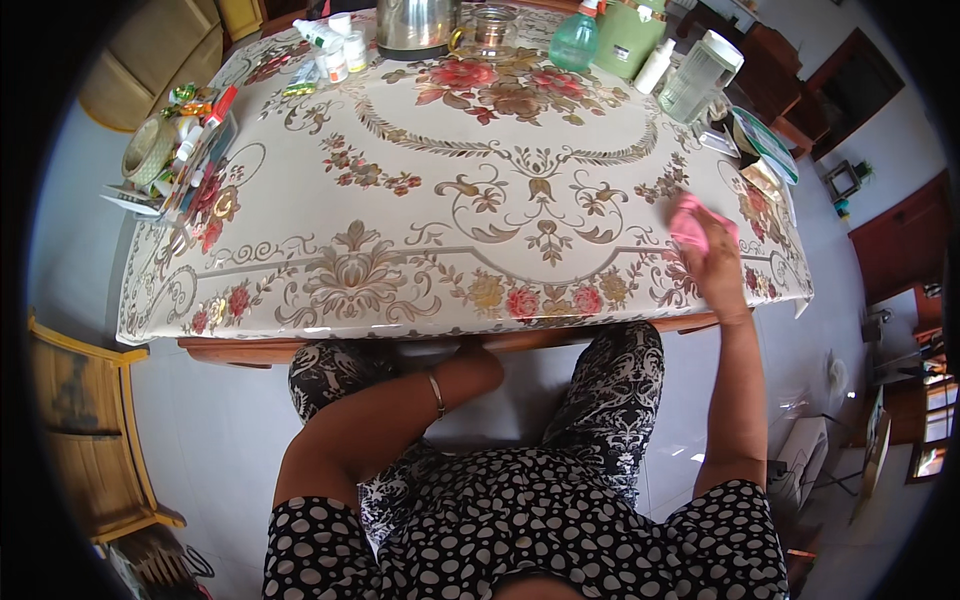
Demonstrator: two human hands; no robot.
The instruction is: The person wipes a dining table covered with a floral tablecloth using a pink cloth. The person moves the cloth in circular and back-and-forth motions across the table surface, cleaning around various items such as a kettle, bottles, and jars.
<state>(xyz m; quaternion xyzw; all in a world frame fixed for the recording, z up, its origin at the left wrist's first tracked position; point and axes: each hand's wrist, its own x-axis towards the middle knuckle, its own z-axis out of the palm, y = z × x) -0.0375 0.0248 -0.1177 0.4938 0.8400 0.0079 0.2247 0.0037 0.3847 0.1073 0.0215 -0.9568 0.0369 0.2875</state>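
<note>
A pink cloth (690,224) is bunched under my right hand (716,262), pressed to the right part of the flowered tablecloth (400,215). My fingers are closed on it, and the hand is slightly blurred. My left forearm, with a bracelet at the wrist, lies across my lap. At the table's front edge is my left hand (474,372), below the level of the tabletop; its fingers are hidden from view.
At the far side stand a metal kettle (418,28), a glass pot (490,32), a green spray bottle (575,42) and a green flask (629,38). A clear jar (701,78) is at the right. A filled organizer (190,155) sits left, near white bottles (345,55). A wooden chair (85,430) stands lower left.
</note>
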